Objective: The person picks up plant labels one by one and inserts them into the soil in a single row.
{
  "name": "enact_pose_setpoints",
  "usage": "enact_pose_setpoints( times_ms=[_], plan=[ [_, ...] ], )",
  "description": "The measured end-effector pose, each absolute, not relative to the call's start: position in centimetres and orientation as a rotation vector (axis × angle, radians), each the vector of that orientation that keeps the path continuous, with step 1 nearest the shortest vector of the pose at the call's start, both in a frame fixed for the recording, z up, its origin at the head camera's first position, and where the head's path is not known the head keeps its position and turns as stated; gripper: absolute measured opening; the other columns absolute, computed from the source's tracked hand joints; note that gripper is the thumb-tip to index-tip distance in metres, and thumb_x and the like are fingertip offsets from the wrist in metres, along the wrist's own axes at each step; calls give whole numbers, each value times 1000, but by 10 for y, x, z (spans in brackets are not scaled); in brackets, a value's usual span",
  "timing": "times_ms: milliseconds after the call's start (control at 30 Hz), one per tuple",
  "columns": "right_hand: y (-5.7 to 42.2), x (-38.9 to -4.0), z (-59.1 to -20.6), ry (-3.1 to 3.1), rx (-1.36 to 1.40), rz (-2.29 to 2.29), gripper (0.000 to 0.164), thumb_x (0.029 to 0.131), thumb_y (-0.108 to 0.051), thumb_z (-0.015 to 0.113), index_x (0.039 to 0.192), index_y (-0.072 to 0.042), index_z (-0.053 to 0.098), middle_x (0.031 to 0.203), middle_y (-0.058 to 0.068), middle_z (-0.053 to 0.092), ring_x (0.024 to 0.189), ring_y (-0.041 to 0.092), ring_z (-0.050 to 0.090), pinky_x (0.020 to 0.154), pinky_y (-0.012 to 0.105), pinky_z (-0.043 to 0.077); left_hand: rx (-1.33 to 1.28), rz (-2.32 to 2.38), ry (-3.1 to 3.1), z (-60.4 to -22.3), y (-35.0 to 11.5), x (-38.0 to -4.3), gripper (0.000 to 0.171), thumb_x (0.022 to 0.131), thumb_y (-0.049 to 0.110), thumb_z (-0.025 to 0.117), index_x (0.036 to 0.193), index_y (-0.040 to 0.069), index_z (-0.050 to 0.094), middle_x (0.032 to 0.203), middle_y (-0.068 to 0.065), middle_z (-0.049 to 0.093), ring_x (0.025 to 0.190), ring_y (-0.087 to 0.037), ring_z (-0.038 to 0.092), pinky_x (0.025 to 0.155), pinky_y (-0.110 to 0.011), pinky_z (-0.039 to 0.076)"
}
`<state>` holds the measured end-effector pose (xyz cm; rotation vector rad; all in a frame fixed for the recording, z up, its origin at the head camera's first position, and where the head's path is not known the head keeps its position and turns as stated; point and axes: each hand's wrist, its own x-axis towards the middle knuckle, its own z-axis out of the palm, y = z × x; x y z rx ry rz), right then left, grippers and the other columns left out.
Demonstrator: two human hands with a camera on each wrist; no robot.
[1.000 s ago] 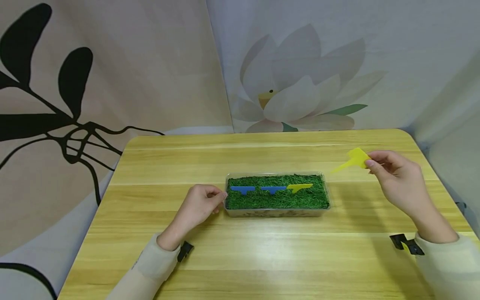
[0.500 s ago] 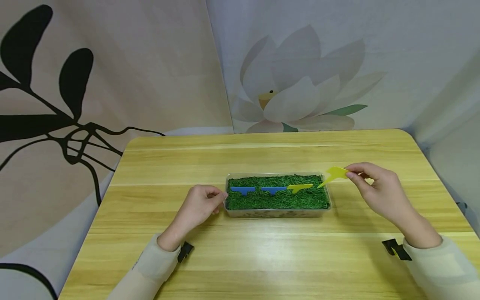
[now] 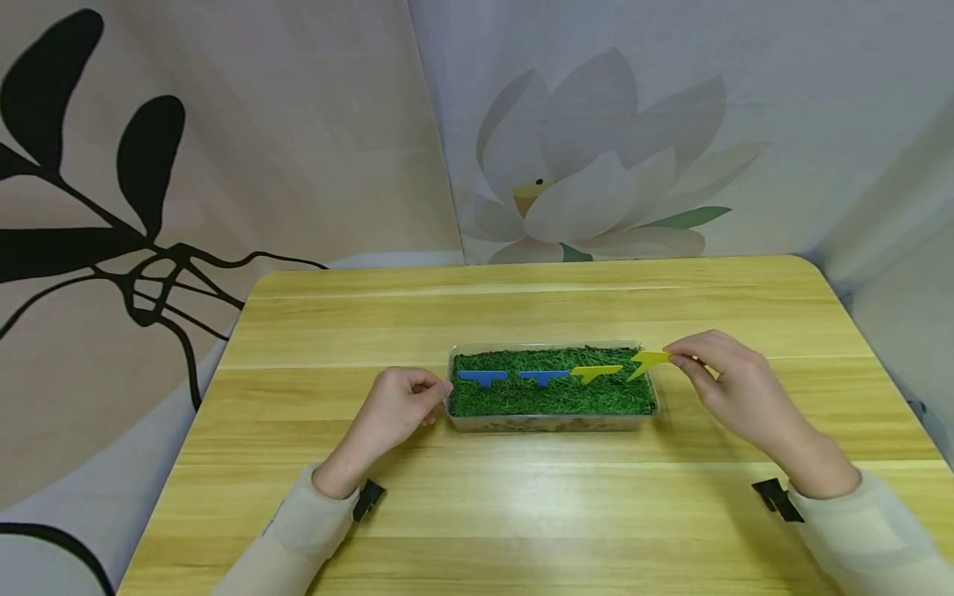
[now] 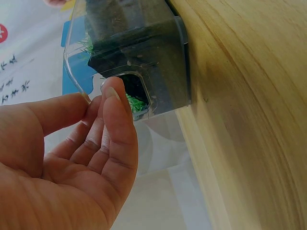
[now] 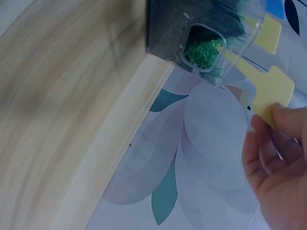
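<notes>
The yellow plant label [image 3: 650,362] sat just right of the frame's centre in the head view, pinched by its broad end between the thumb and fingertips of the right hand [image 3: 734,389], with its pointed stem angled down and leftward into the right end of the clear tray [image 3: 551,422]. In the right wrist view the same label [image 5: 268,91] showed at the upper right, its stem reaching over the tray's rim [image 5: 249,38] toward the green grass [image 5: 201,52]; whether the tip had entered the grass could not be told.

The tray lay in the middle of the wooden table [image 3: 522,513], filled with green grass [image 3: 551,397]. Three labels stood in it in a row: a blue one [image 3: 483,377] at the left, a second blue one [image 3: 543,377] near the middle, and a planted yellow one [image 3: 595,372] just left of the held label, close to it but apart.

The left hand [image 3: 395,410] rested on the table at the tray's left end, left of centre in the head view. Its fingers were loosely curled, and the fingertips [image 4: 112,93] lay against the tray's clear rim [image 4: 76,62] in the left wrist view, thumb and forefinger meeting at the lip as though lightly pinching it.

Both cream sleeves entered from the lower edge of the frame, each with a black clip at the wrist. Behind the table hung a backdrop printed with a pale lotus [image 3: 589,174] and, at the upper left, black leaves [image 3: 89,165].
</notes>
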<state>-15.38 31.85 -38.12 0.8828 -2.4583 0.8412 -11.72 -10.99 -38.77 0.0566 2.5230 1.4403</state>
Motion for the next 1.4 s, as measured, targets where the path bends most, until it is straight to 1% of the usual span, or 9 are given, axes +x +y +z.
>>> enact_pose_setpoints(
  times_ms=[133, 200, 267, 400, 600, 767, 967, 1167, 1400],
  plan=[
    [318, -153, -384, -2437, 943, 826, 22, 88, 13, 76, 106, 0, 76, 98, 8, 76, 89, 22, 68, 88, 9, 45, 51, 1441, 2520, -387, -110, -117, 22, 104, 15, 67, 88, 8, 80, 74, -14, 72, 64, -29, 67, 54, -28, 46],
    [318, -154, -384, -2427, 970, 818, 20, 90, 11, 74, 107, 0, 76, 99, 8, 76, 89, 23, 68, 86, 11, 46, 50, 1443, 2517, -387, -109, -117, 23, 104, 16, 67, 88, 8, 80, 74, -14, 72, 64, -30, 67, 53, -28, 45],
    [317, -154, -384, -2423, 986, 799, 21, 88, 12, 75, 106, 1, 76, 99, 8, 76, 89, 23, 68, 85, 13, 47, 51, 1444, 2515, -387, -110, -117, 23, 104, 16, 67, 87, 8, 80, 74, -14, 72, 64, -30, 67, 52, -28, 45],
    [316, -154, -384, -2426, 1000, 770, 39, 73, 21, 80, 105, 1, 76, 98, 7, 76, 88, 23, 68, 84, 15, 48, 54, 1444, 2516, -388, -110, -117, 24, 104, 16, 67, 86, 9, 80, 72, -14, 71, 63, -30, 66, 51, -27, 43],
    [313, -156, -385, -2421, 1009, 775, 35, 77, 21, 78, 105, 0, 76, 98, 7, 76, 89, 24, 69, 83, 18, 50, 54, 1440, 2523, -389, -110, -118, 24, 104, 16, 67, 85, 9, 80, 72, -14, 71, 62, -27, 66, 51, -27, 43],
    [312, -156, -386, -2425, 1000, 755, 39, 72, 21, 81, 104, 0, 77, 97, 7, 76, 88, 23, 69, 81, 19, 51, 52, 1438, 2527, -388, -110, -118, 24, 104, 16, 67, 85, 9, 80, 73, -14, 71, 62, -26, 66, 52, -28, 44],
    [311, -157, -387, -2437, 995, 757, 36, 76, 20, 80, 105, -1, 77, 97, 7, 76, 87, 23, 69, 78, 23, 52, 50, 1431, 2531, -389, -110, -118, 23, 104, 16, 67, 87, 9, 80, 72, -14, 71, 62, -27, 66, 52, -28, 44],
    [311, -157, -388, -2451, 979, 734, 36, 74, 20, 82, 103, -1, 77, 96, 6, 76, 86, 22, 69, 78, 22, 52, 40, 1430, 2528, -390, -110, -118, 23, 104, 16, 67, 87, 9, 80, 71, -13, 70, 63, -30, 66, 51, -27, 41],
    [310, -157, -387, -2449, 1022, 727, 18, 90, 11, 75, 103, -2, 76, 95, 9, 75, 88, 22, 69, 80, 25, 53, 31, 1421, 2533, -389, -110, -118, 22, 104, 17, 68, 88, 9, 81, 72, -11, 71, 63, -27, 66, 51, -27, 43]
  ],
)
